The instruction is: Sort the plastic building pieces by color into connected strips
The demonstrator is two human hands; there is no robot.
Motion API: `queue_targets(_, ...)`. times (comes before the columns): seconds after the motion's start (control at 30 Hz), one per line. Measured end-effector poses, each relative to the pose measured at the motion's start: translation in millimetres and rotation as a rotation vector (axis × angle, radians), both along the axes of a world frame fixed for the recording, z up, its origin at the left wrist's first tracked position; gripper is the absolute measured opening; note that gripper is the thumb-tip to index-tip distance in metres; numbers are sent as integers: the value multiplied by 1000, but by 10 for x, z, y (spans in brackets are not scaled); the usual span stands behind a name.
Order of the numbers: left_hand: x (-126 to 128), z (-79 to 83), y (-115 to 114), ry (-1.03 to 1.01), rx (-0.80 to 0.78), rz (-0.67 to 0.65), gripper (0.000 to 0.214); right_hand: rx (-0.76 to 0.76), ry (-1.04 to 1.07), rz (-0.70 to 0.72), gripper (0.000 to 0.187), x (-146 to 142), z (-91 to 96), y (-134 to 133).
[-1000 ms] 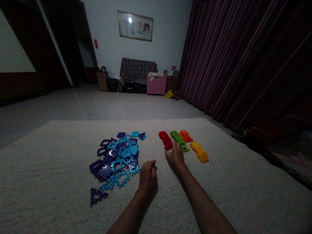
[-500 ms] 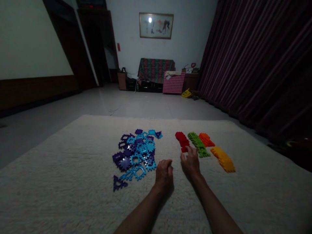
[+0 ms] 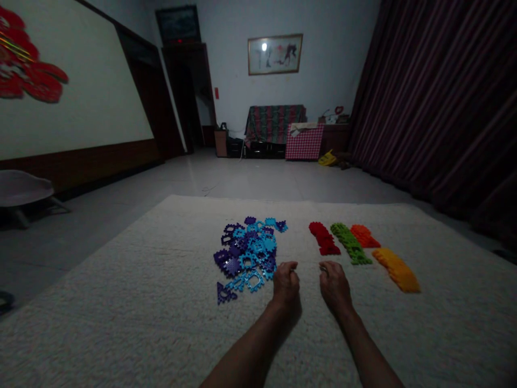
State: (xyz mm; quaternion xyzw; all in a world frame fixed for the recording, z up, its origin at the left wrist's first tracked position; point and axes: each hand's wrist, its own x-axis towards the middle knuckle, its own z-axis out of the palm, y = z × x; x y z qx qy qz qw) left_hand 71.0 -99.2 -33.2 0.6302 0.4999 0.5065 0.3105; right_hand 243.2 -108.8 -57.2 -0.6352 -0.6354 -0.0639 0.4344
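Both my hands rest on a cream rug (image 3: pixel 121 302) in a dim room. My left hand (image 3: pixel 286 284) is curled into a loose fist just right of a heap of blue and purple puzzle pieces (image 3: pixel 247 254). My right hand (image 3: pixel 334 286) lies with its fingers curled under, a short way in front of four sorted rows: red pieces (image 3: pixel 323 238), green pieces (image 3: pixel 350 243), orange pieces (image 3: pixel 364 235) and yellow pieces (image 3: pixel 396 269). Whether either fist holds anything is hidden. A lone purple triangle piece (image 3: pixel 224 293) lies at the near edge of the heap.
Beyond the rug is grey tiled floor. A cloth-covered cabinet (image 3: pixel 274 123) and a checked box (image 3: pixel 304 142) stand at the far wall under a framed picture (image 3: pixel 275 53). Dark striped curtains (image 3: pixel 436 97) fill the right side. A pale chair (image 3: pixel 24 189) stands at left.
My right hand has drawn back from the red row and curled shut on the rug. My head has turned left, so everything sits further right in view. The left hand stays fisted.
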Motion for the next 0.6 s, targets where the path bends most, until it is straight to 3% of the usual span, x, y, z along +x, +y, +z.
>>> queue_targets(0.17,-344,363,243,61,74,54,35,-20,84,-20,25,-10,46,-9)
queue_targets(0.33,-801,670,550,38,-32,132,33,-49,139,-25,27,-31,89,-37)
queue_targets(0.47,-1017,676,738,276,31,271,32,-54,180,-33,26,-27,100,-30)
queue_targets(0.6,-969,521,827,581,18,215,39,-55,185,-33,27,-14,98,-22)
